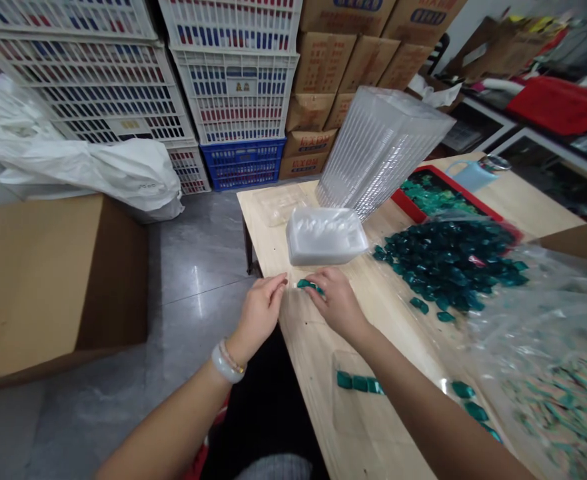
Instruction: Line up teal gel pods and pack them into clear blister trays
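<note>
My right hand pinches a small cluster of teal liquid pods against the light wooden table. My left hand sits just left of those pods at the table's edge, its fingers together and nothing visible in them. Behind both hands lies a white wrapped pack. To the right spreads a heap of dark teal pods on clear plastic. Nearer me, a clear plastic tray holds a row of teal pods.
A tall stack of clear ribbed trays and a red tray of pods stand at the table's far end. A clear bag hangs at right. Plastic crates and cartons line the back. A cardboard box stands left.
</note>
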Tool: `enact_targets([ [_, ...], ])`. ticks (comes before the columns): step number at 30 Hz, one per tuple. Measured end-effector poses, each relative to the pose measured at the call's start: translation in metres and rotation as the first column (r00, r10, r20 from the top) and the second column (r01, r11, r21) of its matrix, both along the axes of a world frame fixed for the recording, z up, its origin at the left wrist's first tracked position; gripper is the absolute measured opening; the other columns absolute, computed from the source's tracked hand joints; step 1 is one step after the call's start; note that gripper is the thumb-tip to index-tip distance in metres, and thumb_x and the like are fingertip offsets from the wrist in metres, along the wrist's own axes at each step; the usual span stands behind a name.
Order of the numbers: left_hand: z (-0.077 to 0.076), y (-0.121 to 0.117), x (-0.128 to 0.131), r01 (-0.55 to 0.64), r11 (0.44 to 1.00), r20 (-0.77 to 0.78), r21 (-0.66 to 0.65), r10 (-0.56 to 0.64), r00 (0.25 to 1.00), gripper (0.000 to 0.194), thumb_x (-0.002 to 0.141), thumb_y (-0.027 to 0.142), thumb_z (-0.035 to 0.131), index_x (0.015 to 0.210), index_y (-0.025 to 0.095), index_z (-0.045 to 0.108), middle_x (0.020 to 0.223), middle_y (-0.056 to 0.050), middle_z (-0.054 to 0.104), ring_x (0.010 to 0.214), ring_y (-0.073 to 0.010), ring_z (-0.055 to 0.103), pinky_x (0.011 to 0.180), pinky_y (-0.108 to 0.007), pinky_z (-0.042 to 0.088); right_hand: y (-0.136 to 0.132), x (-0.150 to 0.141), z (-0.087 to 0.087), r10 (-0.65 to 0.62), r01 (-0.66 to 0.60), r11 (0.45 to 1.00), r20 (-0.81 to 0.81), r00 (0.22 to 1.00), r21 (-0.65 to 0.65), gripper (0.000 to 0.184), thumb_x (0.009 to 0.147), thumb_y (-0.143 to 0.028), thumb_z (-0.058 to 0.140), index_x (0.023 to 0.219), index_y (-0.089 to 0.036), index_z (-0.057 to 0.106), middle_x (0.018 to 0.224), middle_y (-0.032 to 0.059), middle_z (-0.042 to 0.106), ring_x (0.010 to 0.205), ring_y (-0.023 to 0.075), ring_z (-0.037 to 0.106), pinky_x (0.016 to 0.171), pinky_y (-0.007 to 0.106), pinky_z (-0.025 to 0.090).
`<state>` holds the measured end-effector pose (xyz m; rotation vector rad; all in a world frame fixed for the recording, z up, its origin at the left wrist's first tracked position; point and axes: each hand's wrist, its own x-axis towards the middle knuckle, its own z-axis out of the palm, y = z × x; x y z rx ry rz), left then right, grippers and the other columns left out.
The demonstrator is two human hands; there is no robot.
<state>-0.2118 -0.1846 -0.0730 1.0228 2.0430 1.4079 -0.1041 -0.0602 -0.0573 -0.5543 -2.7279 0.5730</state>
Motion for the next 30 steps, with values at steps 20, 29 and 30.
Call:
enact_targets([
  [20, -0.005, 0.010, 0.021, 0.120, 0.970, -0.487, -0.213, -0.212, 0.847, 0.030, 0.081, 0.017, 0.041, 0.110, 0.020, 0.049, 0.097, -0.007, 0.050, 0.092, -0.0196, 0.045, 0.080, -0.036, 0.039, -0.001, 0.030, -0.014, -0.069, 0.052, 0.996, 0.235, 0.969, 0.079, 0.021, 0.075, -0.025, 0.052, 0.093, -0.017, 0.057, 0.084, 0.0072, 0.056, 0.082, 0.0206, 0.050, 0.070, 0.032, 0.038],
  [29, 0.009, 0.023, 0.041, 0.366, 0.914, -0.423, -0.176, -0.406, 0.810, 0.025, 0.080, 0.015, 0.041, 0.101, 0.019, 0.052, 0.097, -0.007, 0.054, 0.093, -0.0196, 0.047, 0.082, -0.038, 0.039, 0.033, 0.060, -0.023, -0.275, 0.256, 0.961, 0.255, 0.927, 0.105, 0.012, 0.076, -0.023, 0.047, 0.080, -0.017, 0.056, 0.078, 0.0065, 0.056, 0.077, 0.0179, 0.054, 0.066, 0.027, 0.041],
  [30, 0.009, 0.025, 0.047, 0.413, 0.895, -0.397, -0.168, -0.445, 0.803, 0.024, 0.080, 0.015, 0.041, 0.100, 0.019, 0.052, 0.096, -0.006, 0.054, 0.092, -0.0192, 0.048, 0.082, -0.038, 0.040, 0.040, 0.067, -0.022, -0.297, 0.276, 0.954, 0.252, 0.921, 0.114, 0.011, 0.075, -0.023, 0.048, 0.077, -0.017, 0.056, 0.077, 0.0066, 0.056, 0.076, 0.0178, 0.055, 0.066, 0.027, 0.041],
])
